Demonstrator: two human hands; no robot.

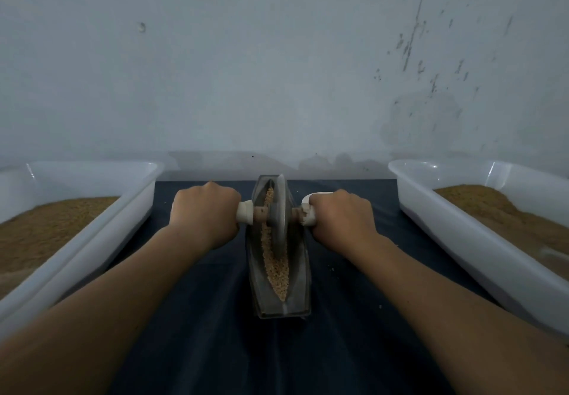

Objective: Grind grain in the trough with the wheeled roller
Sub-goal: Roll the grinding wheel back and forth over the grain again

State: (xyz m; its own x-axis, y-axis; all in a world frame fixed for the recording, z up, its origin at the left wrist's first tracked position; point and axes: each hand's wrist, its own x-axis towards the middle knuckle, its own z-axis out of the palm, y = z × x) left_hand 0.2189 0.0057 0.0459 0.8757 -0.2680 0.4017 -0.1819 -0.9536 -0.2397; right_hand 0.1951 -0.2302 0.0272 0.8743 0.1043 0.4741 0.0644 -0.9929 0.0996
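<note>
Grey disc roller (278, 219) in boat-shaped trough (303, 274), coarse tan grain (277, 274); L hand (204, 213), R hand (338, 216) gripping its handles (245, 212).

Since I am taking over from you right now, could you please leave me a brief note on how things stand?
Hands: the left hand grips the left handle of the wheeled roller; the right hand grips the right handle.
Things: the wheel stands in the trough, toward its far half. The trough lies on the dark blue cloth, between the left white tray and the right white tray, both holding brown material.
Done: grain is loaded in the trough.
Left: the grain at the near end looks coarse; roll over it.
</note>
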